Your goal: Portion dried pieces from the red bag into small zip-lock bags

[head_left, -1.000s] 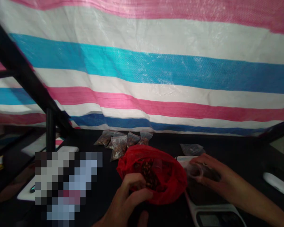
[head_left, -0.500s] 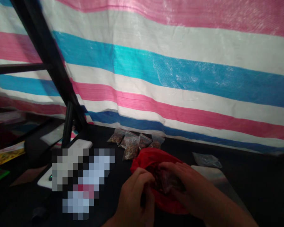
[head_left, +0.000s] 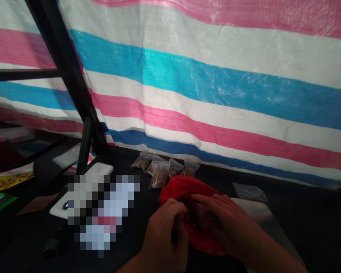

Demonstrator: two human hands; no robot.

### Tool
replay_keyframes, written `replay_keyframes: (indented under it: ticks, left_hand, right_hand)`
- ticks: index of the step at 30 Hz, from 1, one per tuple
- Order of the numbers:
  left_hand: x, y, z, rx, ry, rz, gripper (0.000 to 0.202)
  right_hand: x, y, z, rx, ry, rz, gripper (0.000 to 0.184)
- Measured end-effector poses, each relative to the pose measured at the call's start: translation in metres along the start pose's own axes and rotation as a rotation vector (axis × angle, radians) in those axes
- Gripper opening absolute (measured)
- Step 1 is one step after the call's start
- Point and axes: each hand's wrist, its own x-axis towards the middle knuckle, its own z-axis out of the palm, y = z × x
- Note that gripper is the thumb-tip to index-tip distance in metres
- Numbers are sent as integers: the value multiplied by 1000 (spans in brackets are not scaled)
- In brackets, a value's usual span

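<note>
A red plastic bag (head_left: 187, 184) lies open on the black table, with dark reddish-brown bits inside. My left hand (head_left: 166, 227) is at the bag's left rim, its fingers curled inward; what they grip, if anything, is hidden. Over the mouth of the bag, my right hand (head_left: 227, 216) reaches in with bent fingers around a small clear plastic bag (head_left: 203, 216), which shows only dimly in the shade. Just behind the red bag stand several small zip bags (head_left: 160, 176) filled with brown bits.
A flat clear bag (head_left: 250, 192) lies behind a pale flat sheet (head_left: 254, 210) at right. On the left are a white device (head_left: 99, 170), a blurred-out item (head_left: 113, 208) and a yellow packet (head_left: 14, 178). A black frame post (head_left: 68, 76) rises before striped sheeting (head_left: 173, 72).
The view has shifted slightly, so the table items sit a little farther right. Both hands stay at the red bag; the clear plastic in it shows less than before.
</note>
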Motion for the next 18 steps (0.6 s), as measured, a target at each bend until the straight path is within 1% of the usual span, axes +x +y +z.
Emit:
replay_keyframes:
  ticks: [2, 5, 7, 10, 12, 15, 17, 18]
  left_hand:
    - [-1, 0, -1, 7, -6, 4, 31]
    - [-2, -1, -1, 14, 0, 26, 32]
    - [-2, -2, -1, 19, 6, 29, 33]
    - [-3, -2, 0, 19, -3, 24, 35]
    - [-3, -2, 0, 10, -7, 19, 35]
    - [-3, -2, -1, -2, -16, 10, 33]
    - [-3, -1, -2, 5, -20, 11, 32]
    - [-3, 0, -2, 15, -18, 14, 33]
  right_hand:
    - [-1, 0, 0, -5, 5, -6, 66]
    - [-2, 1, 0, -19, 69, -45, 56]
    - [-4, 1, 0, -13, 103, -47, 56]
    - [-8, 2, 0, 44, 146, -10, 58]
    - [-15, 7, -1, 113, 204, 34, 54]
    - [-36, 26, -3, 248, 337, 145, 43]
    - [-54, 45, -5, 312, 418, 227, 38]
    - [-64, 56, -5, 314, 437, 259, 38]
